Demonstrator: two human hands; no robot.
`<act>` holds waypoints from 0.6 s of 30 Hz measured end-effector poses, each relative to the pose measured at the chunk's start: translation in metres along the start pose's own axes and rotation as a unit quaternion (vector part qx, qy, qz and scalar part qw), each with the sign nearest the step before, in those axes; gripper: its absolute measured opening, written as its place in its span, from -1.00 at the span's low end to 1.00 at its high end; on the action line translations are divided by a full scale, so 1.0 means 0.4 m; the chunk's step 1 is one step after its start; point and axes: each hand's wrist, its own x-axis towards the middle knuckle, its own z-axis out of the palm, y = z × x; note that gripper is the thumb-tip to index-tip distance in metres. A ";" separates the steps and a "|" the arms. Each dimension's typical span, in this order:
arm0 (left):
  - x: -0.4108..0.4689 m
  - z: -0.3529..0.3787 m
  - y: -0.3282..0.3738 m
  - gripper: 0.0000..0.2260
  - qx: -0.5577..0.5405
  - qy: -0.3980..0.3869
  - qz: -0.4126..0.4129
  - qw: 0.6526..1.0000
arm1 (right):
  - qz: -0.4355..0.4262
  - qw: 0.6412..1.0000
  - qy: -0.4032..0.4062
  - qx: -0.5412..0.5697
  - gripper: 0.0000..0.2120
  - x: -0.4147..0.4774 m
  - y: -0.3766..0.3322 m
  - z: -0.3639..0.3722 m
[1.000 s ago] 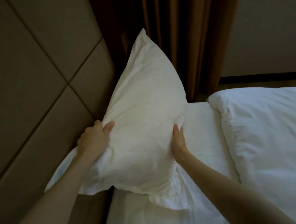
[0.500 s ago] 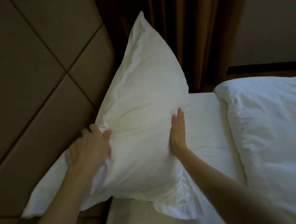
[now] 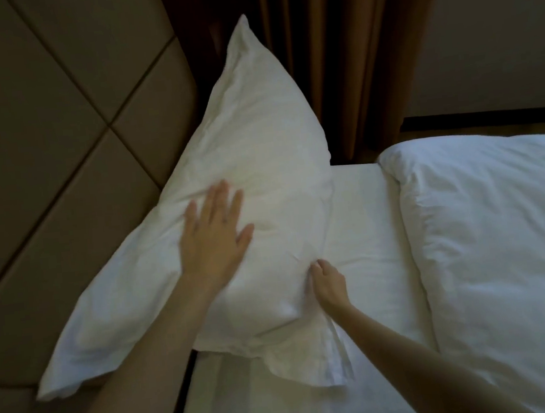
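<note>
Two hands: both of yours are on the pillow (image 3: pixel 259 160).
Left hand (image 3: pixel 212 236): fingers straight and spread, palm flat on the pillow's face.
Right hand (image 3: pixel 328 283): fingers curled into the cloth at the pillow's near right edge (pinching a fold, it seems).
Pillow: propped aslant against the headboard (image 3: pixel 58 161), lower end on the bed sheet (image 3: pixel 360 224).
Pillowcase (image 3: pixel 314 360): filled by the pillow, with its loose flap lying flat toward you.
Duvet (image 3: pixel 502 232): to the right, apart from the pillow.

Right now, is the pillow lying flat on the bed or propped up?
Propped up: the pillow leans against the headboard, one corner pointing up, lower edge on the sheet; left hand lies flat on it.
</note>
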 end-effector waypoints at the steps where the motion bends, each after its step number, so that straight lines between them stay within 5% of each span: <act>1: -0.015 0.005 -0.032 -0.42 -0.006 -0.001 -0.029 1.000 | -0.009 0.999 0.028 0.024 -0.65 0.002 -0.025 -0.007; 5: -0.098 -0.001 -0.129 -0.39 0.013 0.000 -0.083 0.996 | -0.054 0.988 0.081 0.120 -0.51 -0.008 -0.138 0.017; 9: -0.149 -0.034 -0.145 -0.41 0.023 -0.010 -0.094 0.995 | -0.054 0.994 -0.020 0.089 -0.43 -0.086 -0.148 0.069; 15: -0.213 -0.105 -0.170 -0.48 -0.006 -0.095 -0.080 0.992 | 0.089 0.987 -0.132 0.006 -0.54 -0.129 -0.133 -0.057; 18: -0.251 -0.163 -0.168 -0.70 -0.032 -0.089 -0.111 0.989 | 0.095 0.984 -0.146 0.032 -0.64 -0.163 -0.183 -0.113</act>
